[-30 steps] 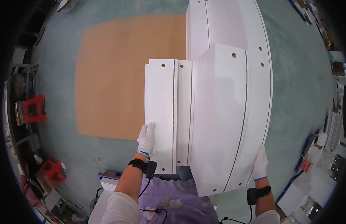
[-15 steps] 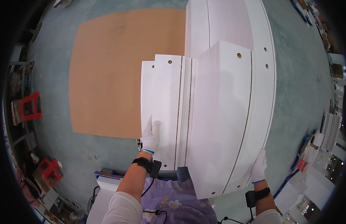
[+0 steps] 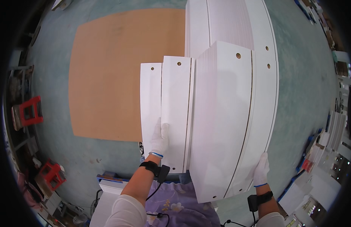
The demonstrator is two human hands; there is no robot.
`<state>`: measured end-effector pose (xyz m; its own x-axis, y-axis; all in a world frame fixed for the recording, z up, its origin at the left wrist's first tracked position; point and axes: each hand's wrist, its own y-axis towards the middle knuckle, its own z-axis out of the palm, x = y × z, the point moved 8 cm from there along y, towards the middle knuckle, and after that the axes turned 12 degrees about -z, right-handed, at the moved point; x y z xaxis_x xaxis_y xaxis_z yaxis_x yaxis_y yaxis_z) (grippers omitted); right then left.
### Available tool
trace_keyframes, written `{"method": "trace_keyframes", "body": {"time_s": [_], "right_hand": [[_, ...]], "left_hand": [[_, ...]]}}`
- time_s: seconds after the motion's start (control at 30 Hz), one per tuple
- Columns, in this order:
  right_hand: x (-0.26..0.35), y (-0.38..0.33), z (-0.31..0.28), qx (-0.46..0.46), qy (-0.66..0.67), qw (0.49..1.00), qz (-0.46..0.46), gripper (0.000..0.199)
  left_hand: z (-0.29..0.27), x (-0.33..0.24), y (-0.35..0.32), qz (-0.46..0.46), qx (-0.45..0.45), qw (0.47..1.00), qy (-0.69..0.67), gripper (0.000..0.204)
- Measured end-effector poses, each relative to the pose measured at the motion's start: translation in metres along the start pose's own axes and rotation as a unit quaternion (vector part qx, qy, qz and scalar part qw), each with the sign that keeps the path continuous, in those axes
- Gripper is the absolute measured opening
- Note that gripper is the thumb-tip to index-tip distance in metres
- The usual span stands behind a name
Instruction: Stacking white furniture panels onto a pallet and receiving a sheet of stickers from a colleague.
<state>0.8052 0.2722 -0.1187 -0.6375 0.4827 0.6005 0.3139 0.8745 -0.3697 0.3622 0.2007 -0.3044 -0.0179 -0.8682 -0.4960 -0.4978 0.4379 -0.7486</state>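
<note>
Since the earlier frame, left hand [image 3: 159, 138] has slid forward along the narrow white panel [image 3: 175, 113], palm now flat on it with fingers extended. Right hand [image 3: 261, 170] grips the near right edge of the wide white panel [image 3: 222, 121]. Both panels run lengthwise away from the hands, resting on the white panel stack [image 3: 230, 26] ahead. Left hand is nearer the narrow panel.

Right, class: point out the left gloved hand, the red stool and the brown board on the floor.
left gloved hand [image 3: 159, 138], head view, back of the glove.
red stool [image 3: 28, 112], head view, its top frame.
brown board [image 3: 118, 72], head view, bare middle of its face.
</note>
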Motion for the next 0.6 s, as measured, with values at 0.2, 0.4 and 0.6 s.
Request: {"method": "trace_keyframes", "body": {"time_s": [0.2,0.4,0.6], "right_hand": [[0.002,0.002,0.001,0.006,0.017,1.0,-0.012,0.061],[-0.005,0.006,-0.006,-0.019,0.006,1.0,-0.021,0.058],[-0.004,0.006,0.001,0.019,0.02,1.0,-0.008,0.057]], "left_hand": [[0.013,-0.004,-0.003,-0.001,0.054,0.998,-0.035,0.065],[0.012,-0.016,0.009,0.032,0.073,0.997,0.001,0.069],[-0.03,-0.198,0.036,0.394,-0.19,0.864,0.248,0.061]]}}
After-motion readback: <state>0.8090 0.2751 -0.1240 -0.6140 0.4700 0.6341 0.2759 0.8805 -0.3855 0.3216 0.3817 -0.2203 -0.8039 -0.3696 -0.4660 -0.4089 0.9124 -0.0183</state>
